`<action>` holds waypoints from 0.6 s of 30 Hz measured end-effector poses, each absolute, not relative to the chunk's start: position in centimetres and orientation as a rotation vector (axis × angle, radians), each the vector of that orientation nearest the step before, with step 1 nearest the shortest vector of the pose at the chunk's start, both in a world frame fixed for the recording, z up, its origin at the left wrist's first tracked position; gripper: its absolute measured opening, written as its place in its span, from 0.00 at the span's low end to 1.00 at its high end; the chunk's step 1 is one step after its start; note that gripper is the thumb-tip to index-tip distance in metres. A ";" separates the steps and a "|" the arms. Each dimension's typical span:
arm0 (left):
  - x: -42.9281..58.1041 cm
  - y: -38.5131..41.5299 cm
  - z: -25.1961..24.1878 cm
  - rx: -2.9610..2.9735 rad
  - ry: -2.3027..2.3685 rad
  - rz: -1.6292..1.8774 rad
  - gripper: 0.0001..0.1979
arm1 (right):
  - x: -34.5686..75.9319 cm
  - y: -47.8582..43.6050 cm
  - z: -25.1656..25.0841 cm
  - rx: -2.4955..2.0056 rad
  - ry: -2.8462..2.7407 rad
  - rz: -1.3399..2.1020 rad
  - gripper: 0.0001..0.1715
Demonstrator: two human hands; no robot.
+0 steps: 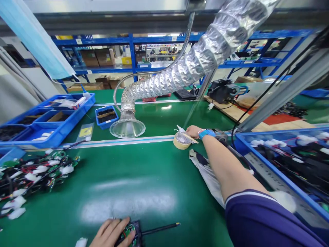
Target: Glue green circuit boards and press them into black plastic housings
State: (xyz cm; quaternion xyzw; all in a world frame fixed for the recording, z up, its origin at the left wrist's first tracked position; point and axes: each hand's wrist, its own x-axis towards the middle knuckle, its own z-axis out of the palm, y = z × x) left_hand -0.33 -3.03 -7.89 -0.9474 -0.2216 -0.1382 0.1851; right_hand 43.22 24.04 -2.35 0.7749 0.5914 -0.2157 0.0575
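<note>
At the bottom edge, my left hand is closed around a small black housing with a green circuit board. A thin black cable sticks out from it to the right. My right arm reaches forward, and my right hand is closed beside a roll of yellowish tape with foil in its centre. A light flat stick and a white pointed tip rest across the roll. What the right fingers grip is hidden. A crumpled grey-white cloth lies beneath the right forearm.
A heap of wired circuit boards lies left. Blue divided trays and a small blue bin stand behind. A clear suction hood on a foil duct hangs over the green bench. A blue crate of cabled parts borders the right.
</note>
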 end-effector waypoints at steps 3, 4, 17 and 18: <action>-0.5 -3.0 -7.7 -2.697 -0.635 -0.349 0.16 | 43.3 23.9 -2.4 2.377 1.831 -0.634 0.13; -0.4 -3.0 -7.6 -2.700 -0.636 -0.340 0.15 | 43.4 23.8 -2.2 2.392 1.850 -0.613 0.13; 0.5 -3.9 -7.0 -2.740 -0.810 -0.457 0.17 | 42.0 19.2 4.6 2.298 2.240 -0.465 0.09; 0.6 -4.1 -6.7 -2.758 -0.836 -0.441 0.18 | 41.2 18.7 4.4 2.264 2.256 -0.458 0.09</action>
